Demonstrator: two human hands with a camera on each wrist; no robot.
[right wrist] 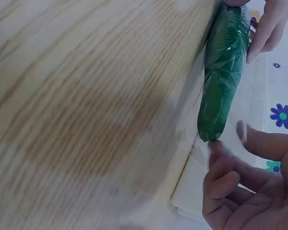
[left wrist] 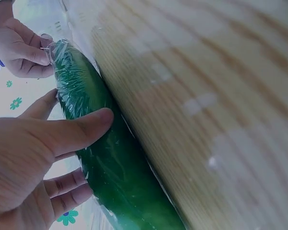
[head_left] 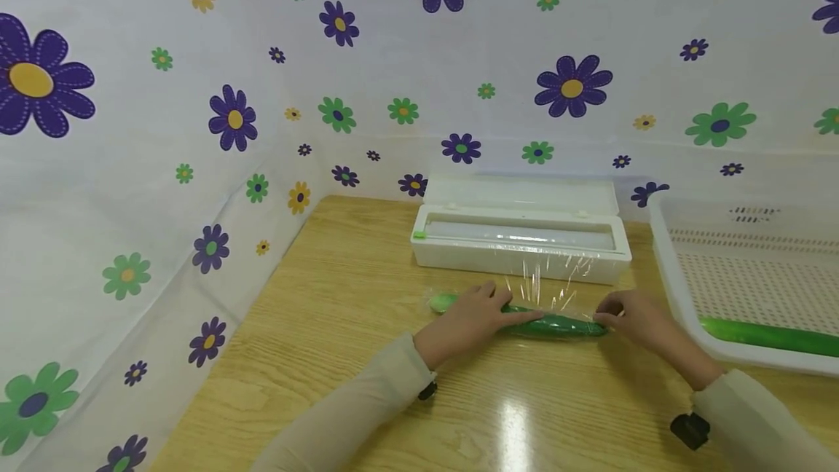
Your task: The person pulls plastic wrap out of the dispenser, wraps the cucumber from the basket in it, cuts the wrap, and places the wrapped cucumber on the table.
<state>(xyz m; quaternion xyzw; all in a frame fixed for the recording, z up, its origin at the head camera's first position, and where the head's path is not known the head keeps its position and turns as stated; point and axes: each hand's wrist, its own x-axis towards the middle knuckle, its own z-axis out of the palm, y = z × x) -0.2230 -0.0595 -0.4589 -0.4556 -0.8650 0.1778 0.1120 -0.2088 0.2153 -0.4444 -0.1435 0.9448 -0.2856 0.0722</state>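
A: Left side first. Left hand (head_left: 467,320) lies flat over the cucumber (head_left: 557,325), fingers nearly straight, thumb pressed on the film (left wrist: 62,57). It looks like a hold-down, to keep the cucumber from rolling on the table (head_left: 328,297).

B: Where is the cucumber?

A: Mid-table, lying left to right between the two hands, just near of the wrap dispenser (head_left: 521,242). A sheet of film runs from the dispenser's near edge down over it.

B: Right hand?

A: Right hand (head_left: 639,319) is at the cucumber's right tip, fingers curled, pinching the loose film there, probably to gather the end tight.

B: Further right?

A: A white perforated basket (head_left: 675,282) at the table's right edge, with a second cucumber (head_left: 767,335) in it. I can't tell if that one is wrapped.

B: Surface and room?

A: Light wood-grain top with a glossy glare at the near edge. White flower-printed sheeting (head_left: 229,122) closes off the left and far sides.
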